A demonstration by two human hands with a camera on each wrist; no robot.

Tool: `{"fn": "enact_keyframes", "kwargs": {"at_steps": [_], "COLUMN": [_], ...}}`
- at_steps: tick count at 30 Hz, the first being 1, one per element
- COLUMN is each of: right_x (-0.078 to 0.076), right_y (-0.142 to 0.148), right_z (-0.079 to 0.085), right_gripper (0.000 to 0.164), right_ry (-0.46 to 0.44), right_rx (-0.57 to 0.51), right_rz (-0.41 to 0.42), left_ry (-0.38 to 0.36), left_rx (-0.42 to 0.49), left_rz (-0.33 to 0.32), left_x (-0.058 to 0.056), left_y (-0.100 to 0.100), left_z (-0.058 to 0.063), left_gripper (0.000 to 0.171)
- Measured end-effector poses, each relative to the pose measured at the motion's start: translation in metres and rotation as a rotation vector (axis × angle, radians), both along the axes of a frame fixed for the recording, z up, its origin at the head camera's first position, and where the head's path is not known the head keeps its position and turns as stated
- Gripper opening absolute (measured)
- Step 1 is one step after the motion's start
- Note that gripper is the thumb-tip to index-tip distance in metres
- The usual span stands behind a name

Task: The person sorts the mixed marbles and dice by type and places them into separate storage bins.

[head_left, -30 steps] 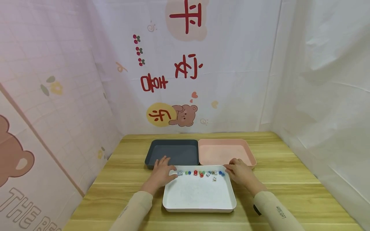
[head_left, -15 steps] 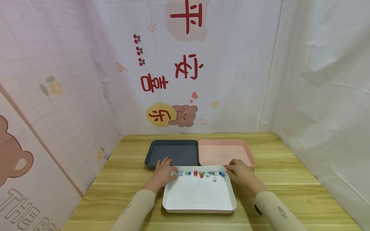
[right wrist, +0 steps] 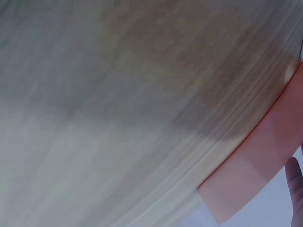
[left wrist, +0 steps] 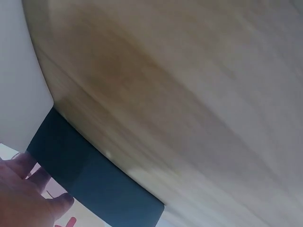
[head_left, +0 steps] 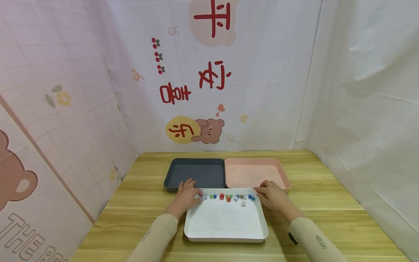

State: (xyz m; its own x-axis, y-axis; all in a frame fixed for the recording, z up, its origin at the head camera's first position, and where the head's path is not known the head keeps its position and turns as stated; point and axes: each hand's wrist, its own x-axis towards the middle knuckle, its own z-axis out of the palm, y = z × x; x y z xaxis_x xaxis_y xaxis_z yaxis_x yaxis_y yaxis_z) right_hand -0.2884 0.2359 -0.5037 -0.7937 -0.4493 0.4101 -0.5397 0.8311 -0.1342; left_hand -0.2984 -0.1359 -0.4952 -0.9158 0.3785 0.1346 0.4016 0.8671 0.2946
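A white tray (head_left: pixel 226 222) stands on the wooden table, with dice and small coloured balls strewn along its far inner side. My left hand (head_left: pixel 186 196) lies over its far left corner, thumb and forefinger parted beside a white die (head_left: pixel 205 197). Another die there is partly hidden by the fingertips. At the far right corner is my right hand (head_left: pixel 274 196), its fingertips right at the rim near blue balls (head_left: pixel 250 197). Two red dice (head_left: pixel 222 197) are near the middle, and one white die (head_left: pixel 243 204) lies nearer me than the row.
Behind the white tray, a dark grey tray (head_left: pixel 198 174) and a pink tray (head_left: pixel 253 173) stand side by side. The wooden table (head_left: pixel 137 203) extends to both sides. Printed white cloth (head_left: pixel 262 91) hangs behind and at the sides.
My left hand has shifted slightly to the right, and its fingertips now cover more of the leftmost die. The right hand has stayed at the tray's corner.
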Motion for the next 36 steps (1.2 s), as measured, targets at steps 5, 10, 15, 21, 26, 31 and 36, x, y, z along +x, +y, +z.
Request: {"fn": "enact_keyframes", "kwargs": {"at_steps": [5,10,15,21,26,31,36], "right_x": [0.001,0.003,0.004,0.003,0.003,0.004,0.004], "right_y": [0.000,-0.001,-0.001,0.000,0.000,-0.001,-0.002], "right_z": [-0.001,0.000,0.001,-0.001,-0.003,-0.004,-0.004], "right_gripper": [0.023,0.024,0.025,0.026,0.025,0.024,0.025], "right_ry": [0.013,0.005,-0.007,0.021,0.080,0.093,0.104], "right_rx": [-0.009,-0.027,-0.025,-0.025,-0.016,-0.011,-0.003], "right_rz": [0.010,0.011,-0.007,-0.001,0.013,0.013,0.009], "left_ry": [-0.022,-0.024,-0.015,0.000,0.023,0.048,0.059], "left_rx": [0.022,0.015,0.041,0.088,0.132,0.144,0.126], "left_rz": [0.015,0.032,0.026,0.017,-0.001,-0.015,-0.002], "left_x": [-0.001,-0.003,-0.003,-0.002,-0.004,-0.009,-0.018], "left_y": [0.001,0.002,0.000,-0.004,-0.011,-0.024,-0.035], "left_z": [-0.002,-0.005,-0.003,0.002,0.009,0.016,0.027], "left_gripper": [0.008,0.007,0.006,0.006,0.006,0.004,0.004]}}
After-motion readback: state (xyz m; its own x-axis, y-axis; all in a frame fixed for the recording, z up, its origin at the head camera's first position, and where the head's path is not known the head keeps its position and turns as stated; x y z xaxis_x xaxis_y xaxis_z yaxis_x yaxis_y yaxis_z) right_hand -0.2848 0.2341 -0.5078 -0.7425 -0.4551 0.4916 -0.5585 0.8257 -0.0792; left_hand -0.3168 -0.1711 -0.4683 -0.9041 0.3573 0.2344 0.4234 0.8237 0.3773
